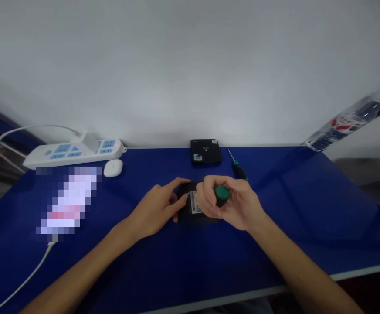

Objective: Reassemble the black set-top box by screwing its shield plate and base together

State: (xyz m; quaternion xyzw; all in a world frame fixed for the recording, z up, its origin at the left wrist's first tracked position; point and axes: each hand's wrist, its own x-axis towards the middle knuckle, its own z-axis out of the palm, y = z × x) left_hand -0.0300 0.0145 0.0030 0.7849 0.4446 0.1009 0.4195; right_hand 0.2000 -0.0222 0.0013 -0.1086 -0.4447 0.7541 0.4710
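A flat black box (pixel 186 214) with a white barcode label (pixel 195 203) lies on the blue table in front of me. My left hand (pixel 160 205) grips its left side, thumb on top and fingers along the edge. Over the box's right part, my right hand (pixel 231 200) is closed around a screwdriver (pixel 222 194) whose green handle end points up at me. The hand hides the shaft and tip, so I cannot tell whether the tip touches the box.
Behind are a second black box (pixel 206 152) and another screwdriver (pixel 237 166). At left lie a power strip (pixel 108 150) with a charger (pixel 85 143), a white case (pixel 113 168) and a blurred-out phone (pixel 72 196) on a cable. A water bottle (pixel 343 124) leans at right.
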